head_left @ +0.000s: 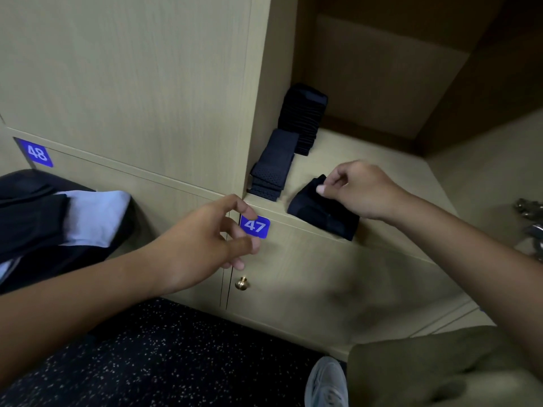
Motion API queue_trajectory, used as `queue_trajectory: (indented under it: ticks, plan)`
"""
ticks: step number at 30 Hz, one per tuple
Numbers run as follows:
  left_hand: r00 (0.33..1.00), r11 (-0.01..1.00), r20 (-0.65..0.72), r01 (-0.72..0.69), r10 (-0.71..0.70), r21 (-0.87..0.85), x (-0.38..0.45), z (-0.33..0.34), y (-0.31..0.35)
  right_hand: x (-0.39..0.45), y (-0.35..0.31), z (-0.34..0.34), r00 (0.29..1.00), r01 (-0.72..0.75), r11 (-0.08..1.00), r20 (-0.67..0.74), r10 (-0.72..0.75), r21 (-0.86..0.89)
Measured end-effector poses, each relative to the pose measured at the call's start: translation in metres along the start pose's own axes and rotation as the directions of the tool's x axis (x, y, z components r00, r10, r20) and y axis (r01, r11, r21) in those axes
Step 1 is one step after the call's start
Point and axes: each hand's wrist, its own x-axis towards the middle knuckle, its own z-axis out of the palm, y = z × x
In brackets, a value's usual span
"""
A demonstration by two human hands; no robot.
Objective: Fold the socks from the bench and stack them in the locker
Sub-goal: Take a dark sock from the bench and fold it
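Head view, single entry.

Item: folded dark sock [321,210], lying on the locker shelf [382,160] at its front edge, one corner overhanging the lip. Its long axis ran diagonally, from the upper left near the fingertips down to the lower right. It lay directly under and just left of the right hand [361,189], and well apart from the left hand [205,239]; the right hand was plainly the nearer.

Right hand: fingers curled, thumb and forefinger pinching the sock's upper edge.

Left hand: hovering in front of the plate numbered 47 [255,227], fingers loosely spread and half bent, holding nothing and touching nothing visible.

Already on the shelf: a short stack of folded socks [271,167] against the left wall, just left of the held sock, and a taller stack [302,118] behind it.

Also noted: brass knob [242,283] below the plate; dark and pale cloth [58,215] at left; plate numbered 48 [36,153].

Judgement: the sock appeared to need moving leftward and back onto the short stack.
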Motion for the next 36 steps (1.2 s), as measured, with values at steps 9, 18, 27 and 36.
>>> queue_trajectory:
  ticks: [9,18,27,36]
  plan:
    - [1.0,0.999,0.01,-0.019,0.018,0.05,-0.003,-0.001,0.002,0.001,0.001,0.031,0.99,0.078,0.975,0.135,-0.05,-0.208]
    - [0.999,0.998,-0.033,0.005,-0.003,0.063,-0.009,-0.016,-0.001,0.016,0.003,0.052,0.977,0.046,0.984,0.214,-0.008,-0.173]
    - [0.998,0.997,-0.059,0.001,0.004,0.082,-0.017,-0.035,-0.011,0.0,0.007,0.046,0.952,0.009,0.975,0.301,0.061,-0.224]
    - [0.995,0.986,-0.102,-0.004,0.021,0.167,-0.027,-0.057,-0.012,-0.031,-0.027,0.031,0.983,0.084,0.995,-0.161,-0.093,-0.06]
